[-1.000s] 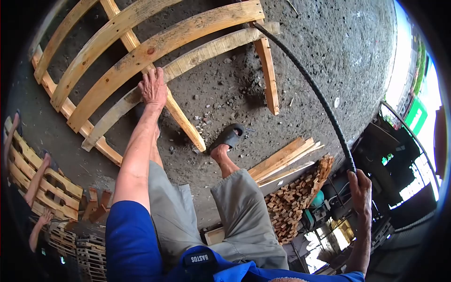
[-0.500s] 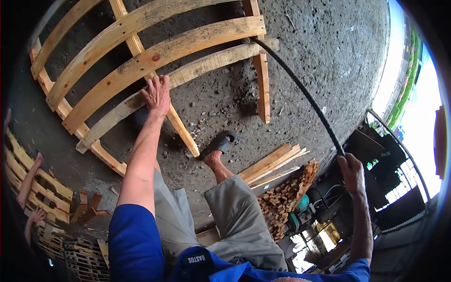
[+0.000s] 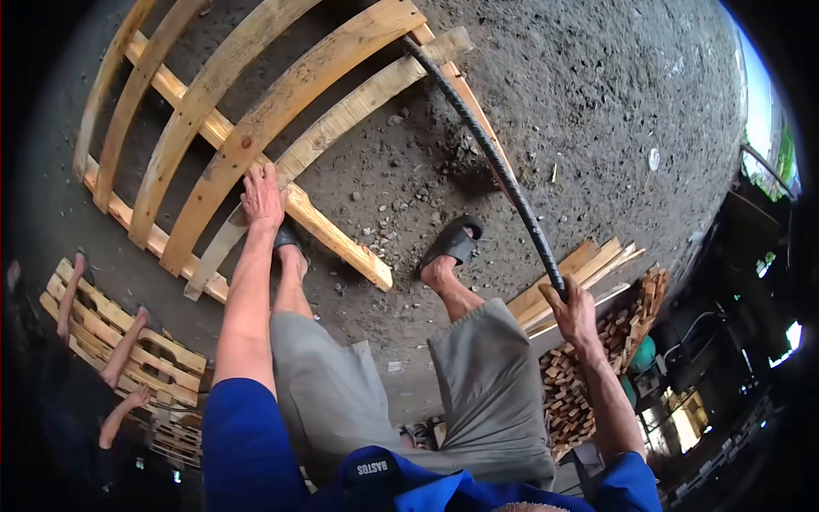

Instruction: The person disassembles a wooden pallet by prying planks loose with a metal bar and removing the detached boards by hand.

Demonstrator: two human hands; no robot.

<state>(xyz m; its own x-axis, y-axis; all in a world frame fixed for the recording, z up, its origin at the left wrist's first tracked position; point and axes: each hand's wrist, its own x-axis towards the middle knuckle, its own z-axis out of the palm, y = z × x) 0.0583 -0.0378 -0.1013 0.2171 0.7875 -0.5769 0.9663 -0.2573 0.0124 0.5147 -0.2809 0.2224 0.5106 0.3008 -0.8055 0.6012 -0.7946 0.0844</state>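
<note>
A pallet [image 3: 247,138] lies on the dirt ground [image 3: 614,102] ahead of the worker I'm watching, filling the upper left, its nearest slat [image 3: 341,122] paler than the rest. Off to the left, another person stands by a second pallet [image 3: 177,374]. Down on the right sits a pile of short wood pieces [image 3: 580,384]. A long dark bar [image 3: 499,158] slants down from the gap between the pallet's two nearest slats. The right hand [image 3: 573,316] is clenched around its lower end. The left hand [image 3: 264,198] rests on the pale slat, fingers bent; I can't tell whether it grips.
</note>
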